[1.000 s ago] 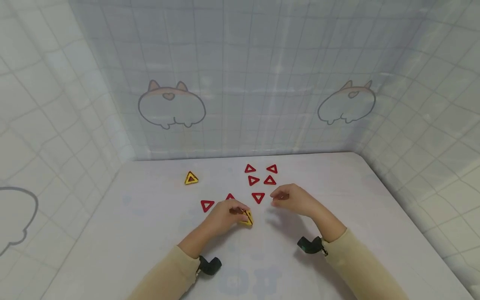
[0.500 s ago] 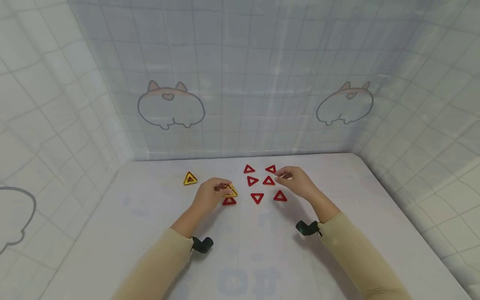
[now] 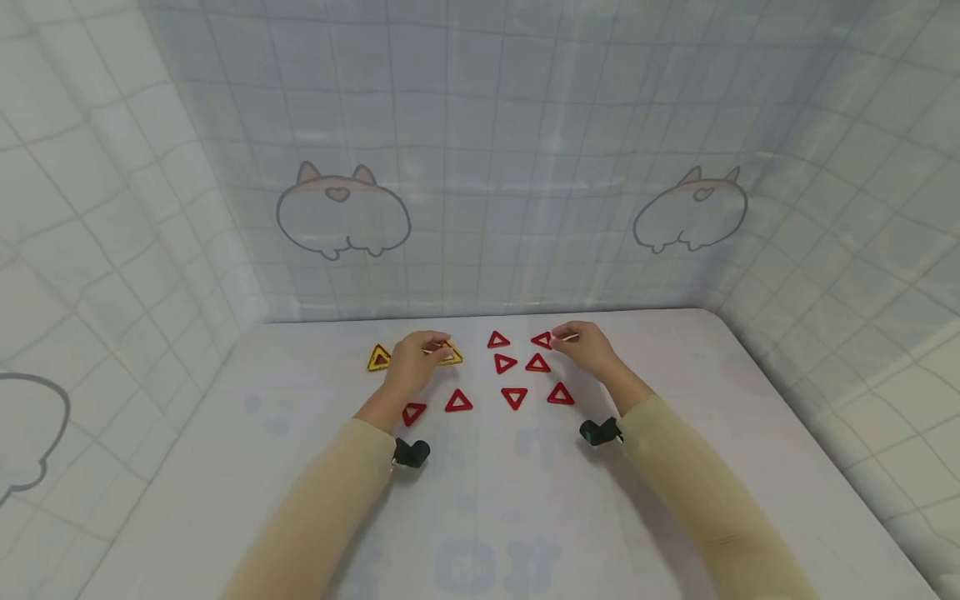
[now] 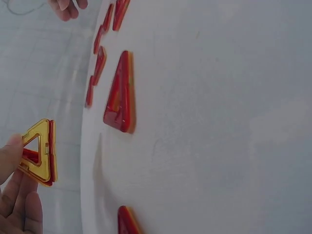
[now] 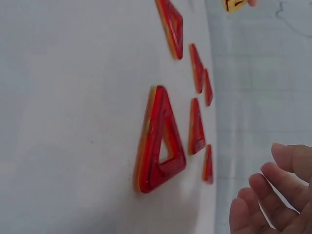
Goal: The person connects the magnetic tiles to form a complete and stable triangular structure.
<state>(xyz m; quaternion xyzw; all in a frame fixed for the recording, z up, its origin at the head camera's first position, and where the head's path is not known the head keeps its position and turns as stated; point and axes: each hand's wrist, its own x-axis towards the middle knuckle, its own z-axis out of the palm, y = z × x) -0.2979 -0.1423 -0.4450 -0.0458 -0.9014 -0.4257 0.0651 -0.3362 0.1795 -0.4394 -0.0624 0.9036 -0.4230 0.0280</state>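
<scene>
My left hand (image 3: 411,363) pinches a yellow triangular tile (image 4: 45,156) between thumb and fingers, above the far part of the table. A red layer shows behind its yellow face in the left wrist view. Just left of that hand lies another yellow triangle tile (image 3: 372,364) with a dark red centre, partly covered by the hand. My right hand (image 3: 588,346) hovers beside the far right red triangle tile (image 3: 547,337). In the right wrist view its fingers (image 5: 265,192) are loosely bent, with nothing between them and apart from the tiles.
Several hollow red triangle tiles lie flat and spaced apart, including a near right one (image 3: 560,401) and a left one (image 3: 409,417) partly hidden by the left wrist. The white table (image 3: 487,500) meets a grid-patterned curtain (image 3: 517,208) behind and at both sides.
My left hand has carried the yellow tile away from me and leftward, close to the other yellow tile. My right hand has moved farther out, uncovering a red triangle.
</scene>
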